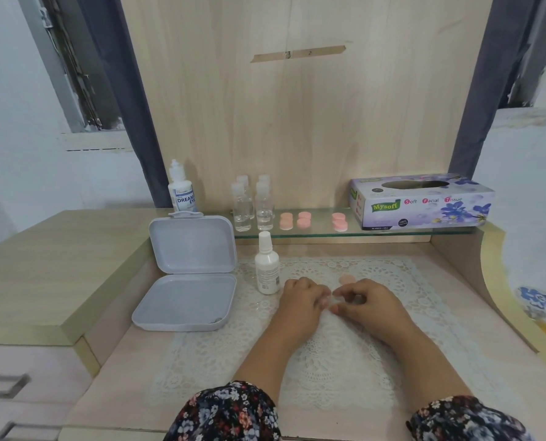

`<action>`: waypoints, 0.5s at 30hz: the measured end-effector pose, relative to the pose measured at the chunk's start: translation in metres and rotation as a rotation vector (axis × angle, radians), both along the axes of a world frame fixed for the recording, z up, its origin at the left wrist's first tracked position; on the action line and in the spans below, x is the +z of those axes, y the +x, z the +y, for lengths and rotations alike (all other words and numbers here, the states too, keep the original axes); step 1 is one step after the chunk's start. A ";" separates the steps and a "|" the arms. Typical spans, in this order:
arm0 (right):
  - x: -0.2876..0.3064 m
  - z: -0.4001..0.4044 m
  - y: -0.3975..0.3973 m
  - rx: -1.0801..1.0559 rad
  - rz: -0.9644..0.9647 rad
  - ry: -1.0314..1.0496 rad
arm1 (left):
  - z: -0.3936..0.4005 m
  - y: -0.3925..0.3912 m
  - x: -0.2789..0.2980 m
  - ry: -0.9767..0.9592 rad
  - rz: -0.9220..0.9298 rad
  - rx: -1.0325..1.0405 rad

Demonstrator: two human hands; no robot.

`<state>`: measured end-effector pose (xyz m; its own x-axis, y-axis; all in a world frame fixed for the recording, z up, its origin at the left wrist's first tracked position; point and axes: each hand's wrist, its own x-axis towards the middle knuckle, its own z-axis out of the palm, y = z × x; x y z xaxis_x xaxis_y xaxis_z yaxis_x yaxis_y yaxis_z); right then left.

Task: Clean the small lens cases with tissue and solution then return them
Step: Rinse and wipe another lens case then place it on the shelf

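My left hand [302,299] and my right hand [365,302] meet over the lace mat [392,275], fingers curled and pinching a small pale item [328,301] between them; what it is I cannot tell. A pink lens case cap [347,279] lies on the mat just behind my fingers. Several pink lens cases [303,219] sit on the glass shelf [297,233]. A white solution bottle [267,265] stands left of my left hand. The tissue box [421,202] rests at the shelf's right end.
An open grey plastic box [189,275] lies at the left of the desk. A Dream Eye bottle [181,189] and several clear small bottles [252,202] stand at the back. Drawers sit at lower left.
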<state>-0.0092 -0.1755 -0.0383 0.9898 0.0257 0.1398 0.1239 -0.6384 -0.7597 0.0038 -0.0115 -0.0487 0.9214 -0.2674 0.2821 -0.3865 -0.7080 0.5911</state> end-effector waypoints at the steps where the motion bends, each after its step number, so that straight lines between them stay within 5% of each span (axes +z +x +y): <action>1: 0.000 0.000 0.000 0.002 -0.002 -0.001 | 0.001 0.000 0.000 -0.041 0.011 -0.019; 8: 0.000 0.000 -0.001 0.006 -0.004 0.005 | 0.000 0.000 0.001 -0.142 0.021 0.145; 15: -0.002 -0.001 0.001 0.001 -0.012 -0.010 | 0.000 0.000 0.002 -0.037 0.017 0.058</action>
